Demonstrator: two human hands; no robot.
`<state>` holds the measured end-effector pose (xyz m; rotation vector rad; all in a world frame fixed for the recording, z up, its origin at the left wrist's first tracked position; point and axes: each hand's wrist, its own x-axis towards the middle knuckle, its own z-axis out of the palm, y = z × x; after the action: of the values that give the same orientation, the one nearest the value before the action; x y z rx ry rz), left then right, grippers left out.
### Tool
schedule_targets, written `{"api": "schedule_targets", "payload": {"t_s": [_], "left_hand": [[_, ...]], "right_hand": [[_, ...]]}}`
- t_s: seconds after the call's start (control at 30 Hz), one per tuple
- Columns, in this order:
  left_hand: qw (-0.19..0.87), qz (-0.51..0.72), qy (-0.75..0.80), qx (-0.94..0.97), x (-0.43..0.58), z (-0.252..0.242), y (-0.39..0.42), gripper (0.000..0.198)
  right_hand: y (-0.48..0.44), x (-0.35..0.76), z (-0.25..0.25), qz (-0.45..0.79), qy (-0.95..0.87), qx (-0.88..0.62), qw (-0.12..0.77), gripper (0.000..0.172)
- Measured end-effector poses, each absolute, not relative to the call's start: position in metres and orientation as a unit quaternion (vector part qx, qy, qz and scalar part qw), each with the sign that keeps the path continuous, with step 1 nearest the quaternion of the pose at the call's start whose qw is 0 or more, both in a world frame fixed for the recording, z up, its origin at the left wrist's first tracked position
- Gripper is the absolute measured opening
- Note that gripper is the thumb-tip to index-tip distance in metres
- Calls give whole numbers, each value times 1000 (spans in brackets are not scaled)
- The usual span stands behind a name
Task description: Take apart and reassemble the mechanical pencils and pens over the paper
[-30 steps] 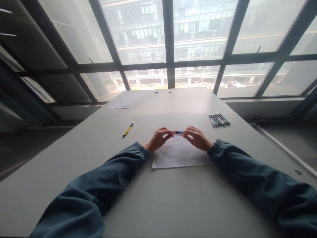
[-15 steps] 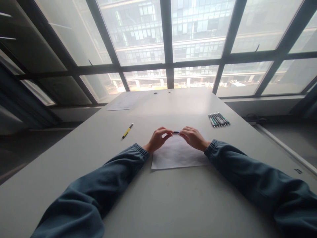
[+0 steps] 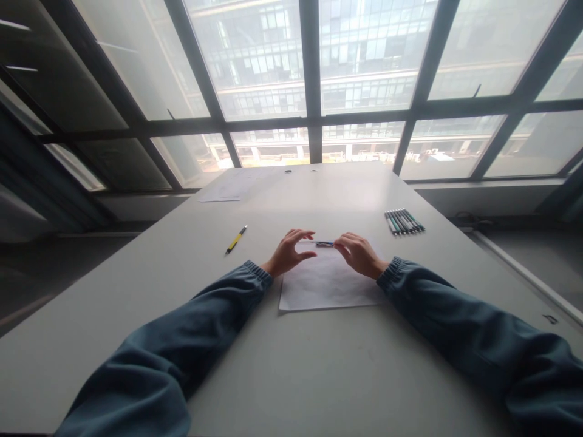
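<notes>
A: Quick q: where's the blue pen (image 3: pixel 325 244)?
B: Btwn the two hands, lying crosswise over the far part of the white sheet (image 3: pixel 330 288). Can't tell if it touches the paper or sits a bit above.
A: R hand (image 3: pixel 357 254)?
B: Pinching the pen's right end w/ thumb & fingertips.
A: & L hand (image 3: pixel 290 252)?
B: Spread, thumb well apart from fingers, w/ the pen's left end near that gap. Contact? Can't tell.
A: Tips for handling it well?
B: IMO keep the R pinch light but firm, b/c that's the only sure grip I see & a thin barrel could swivel. If L grips too, thumb & fingers should meet the barrel evenly, so it stays level. Don't squash the sheet below.
A: Anything else nearby?
B: Yellow pen (image 3: pixel 236 240) lies slanted on the white table (image 3: pixel 291 370), left of L hand, well apart. Beyond R hand, to the right, there's a row of pens (image 3: pixel 404 222), side by side, blk/grey/green approx. Farther back, loose papers (image 3: pixel 223 193) at the table's far left, then big windows (image 3: pixel 264 67) behind.
</notes>
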<state>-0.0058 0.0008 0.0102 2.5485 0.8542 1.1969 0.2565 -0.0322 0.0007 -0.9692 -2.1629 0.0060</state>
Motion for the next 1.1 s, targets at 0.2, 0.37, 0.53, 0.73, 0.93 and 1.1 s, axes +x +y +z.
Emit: {"api": "schedule_targets", "payload": {"t_s": [0.2,0.37,0.53,0.73,0.93,1.1], "left_hand": [[91,323,302,892,-27,2,12,29],[104,288,294,905,-27,-1,13,16],[115,296,309,897,-24,-1,11,9],[120,301,307,895,-23,-1,11,16],[97,322,298,893,-23,2,12,27],[166,365,296,867,-16,5,6,31]], "right_hand": [[-27,262,-3,18,-827,-387,409,22],[-28,262,-4,24,-821,-391,414,21],[-28,262,-6,33,-820,-392,416,20],[-28,263,-6,33,-824,-385,414,20],[-29,263,-5,33,-821,-385,420,17],[-29,261,-5,34,-818,-383,428,17]]}}
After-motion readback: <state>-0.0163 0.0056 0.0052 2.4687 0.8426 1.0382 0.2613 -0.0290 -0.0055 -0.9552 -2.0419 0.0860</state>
